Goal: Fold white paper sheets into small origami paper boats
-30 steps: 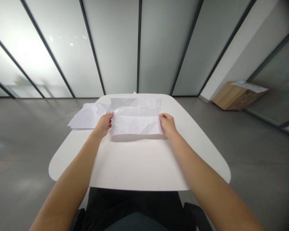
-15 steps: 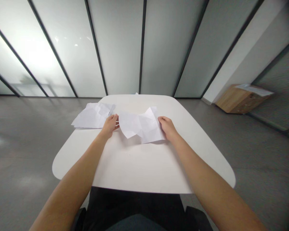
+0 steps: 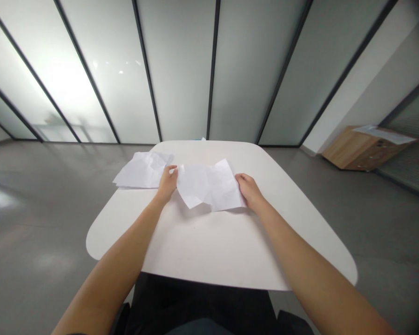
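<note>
A creased white sheet of paper (image 3: 209, 186) hangs between my two hands just above the white table (image 3: 212, 246), sagging and twisted in the middle. My left hand (image 3: 167, 182) pinches its left edge with closed fingers. On the sheet's right edge my right hand (image 3: 249, 190) grips with fingers curled. Both forearms reach in from the bottom of the view.
A pile of crumpled white sheets (image 3: 141, 171) lies on the table's far left corner, partly over the edge. A wooden cabinet (image 3: 359, 148) with paper on top stands on the grey floor at right. Frosted glass panels form the wall behind.
The sheet was held up flat and wide a second ago; now it is lower, slack and twisted between my hands. The view has shifted, so the table sits further right.
</note>
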`<action>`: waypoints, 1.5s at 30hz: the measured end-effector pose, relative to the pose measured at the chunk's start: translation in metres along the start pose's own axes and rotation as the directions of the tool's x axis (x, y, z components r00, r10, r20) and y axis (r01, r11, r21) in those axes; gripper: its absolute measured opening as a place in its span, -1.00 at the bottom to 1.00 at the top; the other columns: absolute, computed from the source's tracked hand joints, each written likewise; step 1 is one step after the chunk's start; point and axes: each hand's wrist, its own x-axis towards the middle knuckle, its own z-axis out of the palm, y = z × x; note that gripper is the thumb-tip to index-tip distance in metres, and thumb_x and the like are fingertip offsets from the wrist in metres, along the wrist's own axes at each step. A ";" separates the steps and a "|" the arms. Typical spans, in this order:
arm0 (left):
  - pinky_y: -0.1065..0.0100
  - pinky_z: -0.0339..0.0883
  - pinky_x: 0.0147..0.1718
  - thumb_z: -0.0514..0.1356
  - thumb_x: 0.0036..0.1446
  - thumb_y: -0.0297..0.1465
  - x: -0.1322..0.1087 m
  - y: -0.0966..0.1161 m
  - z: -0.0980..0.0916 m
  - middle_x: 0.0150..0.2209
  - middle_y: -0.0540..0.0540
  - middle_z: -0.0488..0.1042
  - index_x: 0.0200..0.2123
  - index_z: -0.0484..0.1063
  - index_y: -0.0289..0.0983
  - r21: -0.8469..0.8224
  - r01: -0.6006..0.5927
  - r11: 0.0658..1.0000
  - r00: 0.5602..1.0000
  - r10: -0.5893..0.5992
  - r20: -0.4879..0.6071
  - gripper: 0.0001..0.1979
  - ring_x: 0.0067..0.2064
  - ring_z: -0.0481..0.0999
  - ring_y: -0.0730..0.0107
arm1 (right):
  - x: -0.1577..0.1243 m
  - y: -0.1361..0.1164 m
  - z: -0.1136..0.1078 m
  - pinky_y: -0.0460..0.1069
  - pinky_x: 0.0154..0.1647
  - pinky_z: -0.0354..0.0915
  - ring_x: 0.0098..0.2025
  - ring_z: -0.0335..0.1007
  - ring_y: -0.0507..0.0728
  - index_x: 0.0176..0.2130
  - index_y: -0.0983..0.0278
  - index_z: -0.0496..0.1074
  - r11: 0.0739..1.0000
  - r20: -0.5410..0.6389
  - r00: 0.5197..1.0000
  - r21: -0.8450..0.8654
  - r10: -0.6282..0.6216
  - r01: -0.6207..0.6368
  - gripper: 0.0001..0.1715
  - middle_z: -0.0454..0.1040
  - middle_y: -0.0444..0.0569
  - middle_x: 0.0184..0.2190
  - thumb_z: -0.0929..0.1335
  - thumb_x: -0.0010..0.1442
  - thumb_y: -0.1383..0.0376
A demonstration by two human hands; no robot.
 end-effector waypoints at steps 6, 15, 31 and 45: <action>0.40 0.43 -0.39 0.27 0.27 -0.20 0.002 0.022 -0.012 -0.40 -0.01 0.51 0.05 0.36 -0.25 -0.250 0.069 0.966 0.998 -0.064 0.025 -0.62 -0.43 0.53 0.41 | -0.001 -0.005 -0.005 -0.01 -0.25 0.28 -0.28 0.39 0.17 -0.32 0.23 0.52 0.999 -0.070 0.997 0.040 0.010 -0.007 -0.60 0.50 -0.13 -0.47 0.35 0.03 -0.02; 0.34 0.54 -0.26 0.23 0.30 -0.08 0.001 0.032 -0.016 -0.19 -0.14 0.59 0.06 0.38 -0.24 -0.516 0.225 0.827 0.974 -0.170 0.152 -0.57 -0.25 0.62 0.33 | -0.006 -0.010 0.002 -0.04 -0.33 0.28 -0.35 0.37 0.12 -0.32 0.21 0.47 0.966 -0.020 0.996 0.245 0.091 -0.083 -0.62 0.48 -0.19 -0.47 0.41 -0.02 -0.01; 0.36 0.41 -0.29 0.23 0.27 -0.28 -0.036 0.038 0.019 -0.17 -0.11 0.53 0.07 0.45 -0.19 0.318 -0.449 0.835 0.888 0.377 0.264 -0.68 -0.33 0.49 0.41 | -0.024 -0.035 0.014 -0.08 -0.25 0.53 -0.32 0.52 0.05 -0.36 0.21 0.39 0.592 0.092 0.974 0.781 0.209 -0.200 -0.76 0.58 -0.16 -0.38 0.43 -0.05 0.49; -0.01 0.23 0.11 0.21 0.06 -0.60 -0.059 0.039 0.028 -0.03 -0.24 0.58 0.29 0.38 -0.08 0.595 -0.726 0.344 0.687 0.330 0.647 -0.30 0.07 0.48 -0.08 | -0.072 -0.030 0.043 0.32 0.44 0.04 0.35 0.25 0.36 0.17 0.14 0.49 0.888 0.639 0.689 -0.017 -0.343 0.459 -0.31 0.45 0.00 0.26 0.50 0.03 0.29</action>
